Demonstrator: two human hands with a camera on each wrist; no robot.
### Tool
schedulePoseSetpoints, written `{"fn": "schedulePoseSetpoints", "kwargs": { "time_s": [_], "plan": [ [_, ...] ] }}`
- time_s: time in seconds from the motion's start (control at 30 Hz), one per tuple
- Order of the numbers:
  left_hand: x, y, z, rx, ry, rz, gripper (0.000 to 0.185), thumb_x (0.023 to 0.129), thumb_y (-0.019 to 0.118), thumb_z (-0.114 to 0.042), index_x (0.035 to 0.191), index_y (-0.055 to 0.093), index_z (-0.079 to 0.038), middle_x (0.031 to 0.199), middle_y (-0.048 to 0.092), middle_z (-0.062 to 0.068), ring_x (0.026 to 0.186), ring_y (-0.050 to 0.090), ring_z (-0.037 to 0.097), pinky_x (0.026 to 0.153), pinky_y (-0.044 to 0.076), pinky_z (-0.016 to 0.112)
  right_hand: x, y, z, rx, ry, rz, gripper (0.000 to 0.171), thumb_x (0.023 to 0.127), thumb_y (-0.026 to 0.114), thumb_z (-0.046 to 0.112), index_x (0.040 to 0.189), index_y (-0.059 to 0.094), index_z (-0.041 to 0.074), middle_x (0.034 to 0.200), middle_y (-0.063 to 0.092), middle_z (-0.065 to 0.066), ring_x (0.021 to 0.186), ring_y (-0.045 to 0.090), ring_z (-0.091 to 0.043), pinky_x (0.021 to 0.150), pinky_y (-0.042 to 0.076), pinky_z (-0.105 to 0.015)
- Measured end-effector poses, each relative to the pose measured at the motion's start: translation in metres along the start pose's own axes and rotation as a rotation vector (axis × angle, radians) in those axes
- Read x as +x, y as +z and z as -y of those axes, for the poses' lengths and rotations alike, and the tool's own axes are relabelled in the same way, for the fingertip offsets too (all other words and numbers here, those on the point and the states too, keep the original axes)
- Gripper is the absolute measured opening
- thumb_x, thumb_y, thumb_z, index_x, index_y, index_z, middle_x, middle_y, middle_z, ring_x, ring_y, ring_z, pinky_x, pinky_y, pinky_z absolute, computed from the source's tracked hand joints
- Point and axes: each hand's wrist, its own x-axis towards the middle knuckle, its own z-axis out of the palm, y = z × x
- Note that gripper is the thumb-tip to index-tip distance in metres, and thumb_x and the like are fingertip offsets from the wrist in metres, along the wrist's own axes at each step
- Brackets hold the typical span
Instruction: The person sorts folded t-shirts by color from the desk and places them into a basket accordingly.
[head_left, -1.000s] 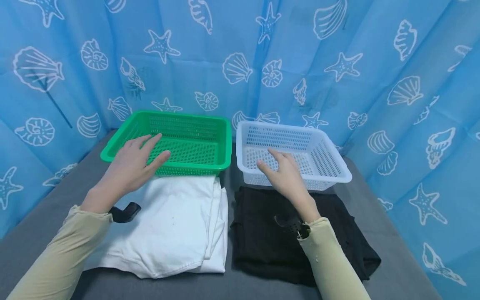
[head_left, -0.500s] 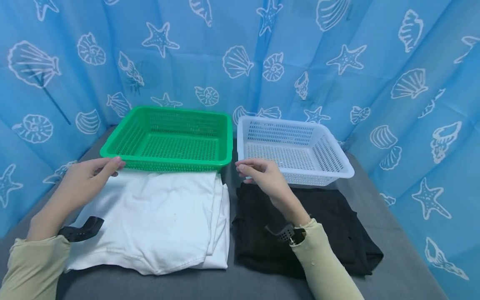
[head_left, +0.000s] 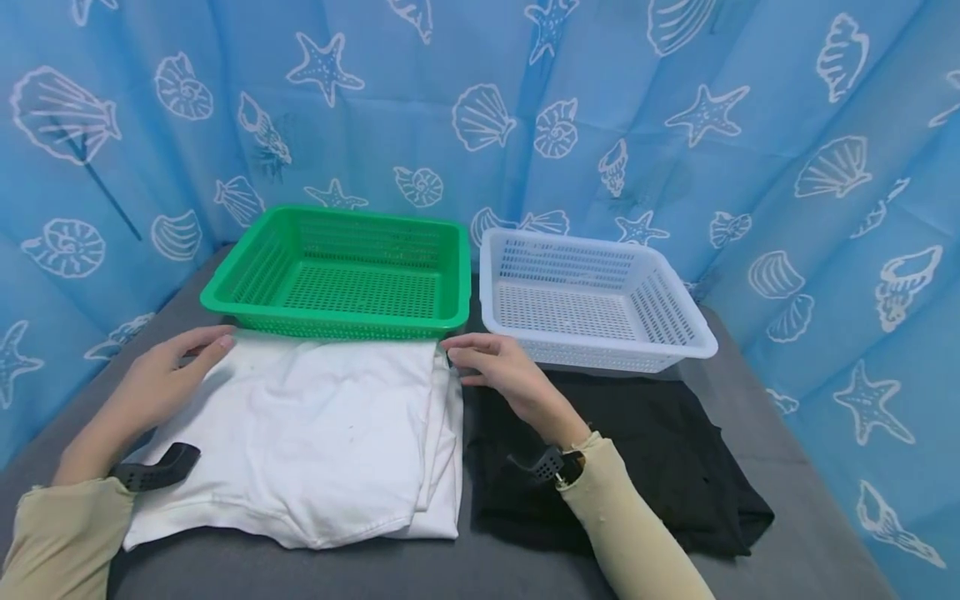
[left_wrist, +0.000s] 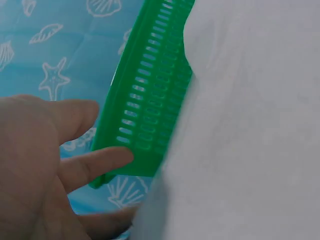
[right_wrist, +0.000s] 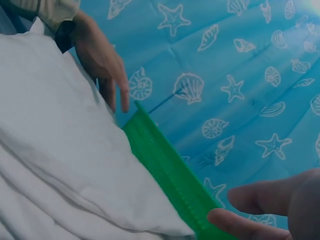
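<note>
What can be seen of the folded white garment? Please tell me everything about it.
The folded white garment looks like plain, soft fabric, lightly creased, with a seam-like line near its wavy near edge and stacked layers showing at its right side. It lies flat on the grey surface, directly in front of the green basket. The left hand and right hand are at its far corners; contact is unclear.
</note>
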Motion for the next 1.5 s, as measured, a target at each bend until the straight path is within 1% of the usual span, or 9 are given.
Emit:
{"fn": "schedulePoseSetpoints", "kwargs": {
  "time_s": [0.17,0.47,0.8,1.03,1.13,1.23,1.37,1.43,1.5],
  "plan": [
    [-0.001,0.003,0.004,-0.081,-0.023,0.067,0.069,0.104,0.041,-0.050,0.153,0.032,-0.004,0.149,0.029,0.033,0.132,0.025,0.057,0.095,0.025,0.071,0.004,0.006,-0.008,-0.004,0.004,0.013,0.033,0.099,0.062,0.018,0.127,0.065,0.002,0.131,0.059,-0.007,0.121,0.054,-0.023,0.097,0.046,-0.045],
    [0.001,0.009,0.006,-0.155,0.060,0.037,0.063,0.103,0.050,-0.041,0.149,0.038,0.001,0.149,0.032,0.030,0.137,0.021,0.053,0.102,0.020,0.070,0.008,0.016,-0.015,-0.036,-0.003,0.013,0.034,0.097,0.064,0.021,0.127,0.066,0.005,0.128,0.062,-0.006,0.110,0.056,-0.024,0.094,0.046,-0.048],
    [-0.001,0.006,0.005,-0.164,0.012,-0.049,0.061,0.102,0.053,-0.042,0.149,0.042,-0.005,0.149,0.034,0.029,0.132,0.028,0.056,0.097,0.026,0.070,0.009,0.021,-0.017,0.170,-0.014,0.035,0.036,0.097,0.063,0.019,0.128,0.065,0.001,0.134,0.058,-0.004,0.124,0.049,-0.023,0.102,0.037,-0.047],
    [-0.003,0.005,0.005,-0.188,0.000,-0.010,0.060,0.099,0.058,-0.045,0.148,0.046,-0.014,0.153,0.034,0.020,0.139,0.025,0.044,0.103,0.024,0.066,0.008,0.022,-0.019,0.189,0.035,0.111,0.038,0.096,0.064,0.021,0.130,0.064,0.004,0.137,0.055,-0.002,0.121,0.045,-0.024,0.087,0.041,-0.041],
    [-0.005,0.005,0.006,-0.145,-0.005,-0.013,0.057,0.096,0.060,-0.048,0.145,0.052,-0.020,0.112,0.058,0.020,0.108,0.051,0.034,0.089,0.042,0.048,0.008,0.023,-0.019,0.157,0.040,0.154,0.040,0.095,0.066,0.022,0.131,0.063,0.005,0.140,0.053,-0.001,0.123,0.045,-0.023,0.090,0.041,-0.041],
    [-0.007,0.005,0.006,-0.121,0.005,-0.045,0.054,0.094,0.064,-0.048,0.142,0.055,-0.026,0.071,0.037,0.004,0.066,0.039,0.020,0.059,0.034,0.036,0.008,0.024,-0.020,0.148,0.054,0.174,0.039,0.095,0.066,0.022,0.130,0.064,0.006,0.140,0.052,0.000,0.122,0.046,-0.022,0.090,0.042,-0.041],
    [-0.008,0.003,0.008,-0.116,0.042,-0.064,0.057,0.093,0.069,-0.042,0.145,0.052,-0.026,0.065,0.024,-0.002,0.054,0.029,0.016,0.048,0.027,0.037,0.008,0.025,-0.022,0.153,0.066,0.184,0.038,0.095,0.066,0.019,0.130,0.064,0.005,0.141,0.051,-0.001,0.115,0.047,-0.023,0.084,0.044,-0.038],
    [-0.008,0.001,0.009,-0.125,0.050,-0.024,0.062,0.093,0.068,-0.041,0.149,0.046,-0.026,0.075,0.048,0.005,0.070,0.048,0.018,0.058,0.037,0.033,0.008,0.026,-0.023,0.147,0.072,0.199,0.039,0.094,0.066,0.019,0.131,0.064,0.006,0.142,0.049,0.000,0.114,0.046,-0.022,0.082,0.044,-0.037],
    [-0.009,-0.001,0.011,-0.146,0.039,0.058,0.067,0.093,0.068,-0.042,0.152,0.040,-0.028,0.112,0.059,0.017,0.105,0.055,0.028,0.079,0.044,0.040,0.007,0.027,-0.024,0.133,0.075,0.215,0.040,0.094,0.067,0.019,0.132,0.063,0.007,0.142,0.049,-0.001,0.111,0.045,-0.021,0.079,0.042,-0.035]
  ]
}}
